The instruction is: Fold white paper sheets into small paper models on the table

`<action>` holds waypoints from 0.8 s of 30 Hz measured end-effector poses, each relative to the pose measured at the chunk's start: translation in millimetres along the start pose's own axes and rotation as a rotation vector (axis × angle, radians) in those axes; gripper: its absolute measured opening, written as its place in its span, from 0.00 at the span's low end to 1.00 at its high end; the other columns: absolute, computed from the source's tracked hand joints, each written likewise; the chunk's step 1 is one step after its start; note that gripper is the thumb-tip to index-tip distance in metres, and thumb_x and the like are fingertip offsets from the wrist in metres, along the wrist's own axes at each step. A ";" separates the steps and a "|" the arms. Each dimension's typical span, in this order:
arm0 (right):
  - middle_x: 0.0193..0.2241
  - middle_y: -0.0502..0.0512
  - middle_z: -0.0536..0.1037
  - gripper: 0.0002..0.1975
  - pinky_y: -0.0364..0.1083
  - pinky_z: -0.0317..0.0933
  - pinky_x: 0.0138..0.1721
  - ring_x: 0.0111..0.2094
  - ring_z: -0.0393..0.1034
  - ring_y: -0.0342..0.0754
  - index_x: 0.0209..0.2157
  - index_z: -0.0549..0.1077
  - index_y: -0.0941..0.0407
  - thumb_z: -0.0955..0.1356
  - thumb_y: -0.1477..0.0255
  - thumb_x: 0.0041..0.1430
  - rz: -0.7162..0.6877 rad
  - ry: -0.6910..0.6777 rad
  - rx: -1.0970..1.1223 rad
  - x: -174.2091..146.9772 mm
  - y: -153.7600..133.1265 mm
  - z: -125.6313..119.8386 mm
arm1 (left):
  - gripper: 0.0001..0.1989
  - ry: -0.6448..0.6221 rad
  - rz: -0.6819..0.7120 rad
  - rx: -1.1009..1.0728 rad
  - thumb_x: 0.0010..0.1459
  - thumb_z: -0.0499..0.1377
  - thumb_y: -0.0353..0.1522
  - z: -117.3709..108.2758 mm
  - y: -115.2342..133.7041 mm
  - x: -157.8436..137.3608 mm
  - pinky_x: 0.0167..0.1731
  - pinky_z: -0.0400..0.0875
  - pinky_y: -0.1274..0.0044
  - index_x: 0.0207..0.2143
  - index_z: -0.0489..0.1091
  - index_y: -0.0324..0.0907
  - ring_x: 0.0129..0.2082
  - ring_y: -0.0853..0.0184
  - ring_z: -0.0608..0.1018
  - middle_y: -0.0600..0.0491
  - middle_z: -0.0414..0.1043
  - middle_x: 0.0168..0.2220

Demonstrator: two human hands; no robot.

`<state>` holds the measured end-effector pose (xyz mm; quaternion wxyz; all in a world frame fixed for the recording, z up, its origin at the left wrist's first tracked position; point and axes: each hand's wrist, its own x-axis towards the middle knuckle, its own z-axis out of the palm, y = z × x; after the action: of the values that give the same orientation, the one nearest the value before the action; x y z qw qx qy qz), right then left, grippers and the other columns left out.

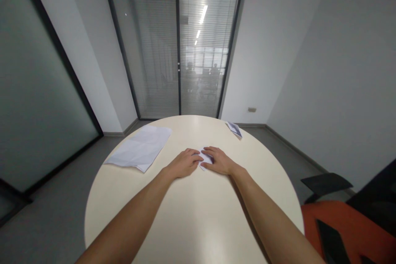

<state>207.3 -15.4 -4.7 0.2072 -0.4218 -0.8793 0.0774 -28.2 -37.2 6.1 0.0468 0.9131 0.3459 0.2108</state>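
Note:
A small white folded paper (pixel 205 158) lies at the middle of the round table, between my two hands. My left hand (pixel 185 163) grips its left side, with the thumb and fingertips at the paper. From the other side my right hand (pixel 220 162) holds it, fingers bent over the far part and thumb at the near edge. The fingers cover much of the paper, so its exact folds cannot be made out.
Large creased white sheets (pixel 140 147) lie at the table's left edge. Another folded paper (pixel 234 129) rests by the far right edge of the cream table (pixel 188 222). An orange chair (pixel 349 227) with black armrests stands at the right. Glass panels with blinds (pixel 151 49) are beyond.

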 end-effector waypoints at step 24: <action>0.52 0.61 0.79 0.15 0.54 0.63 0.57 0.53 0.71 0.56 0.51 0.79 0.55 0.65 0.71 0.67 0.029 0.122 -0.087 3.9 18.7 -1.5 | 0.14 -0.003 -0.145 0.003 0.66 0.57 0.36 5.5 3.6 2.4 0.57 0.68 0.68 0.51 0.74 0.44 0.57 0.60 0.73 0.48 0.74 0.54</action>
<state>219.1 -0.6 -7.9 0.2408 -0.4469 -0.8614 0.0161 -22.1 -38.0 2.8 0.0610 0.8860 0.4114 0.2051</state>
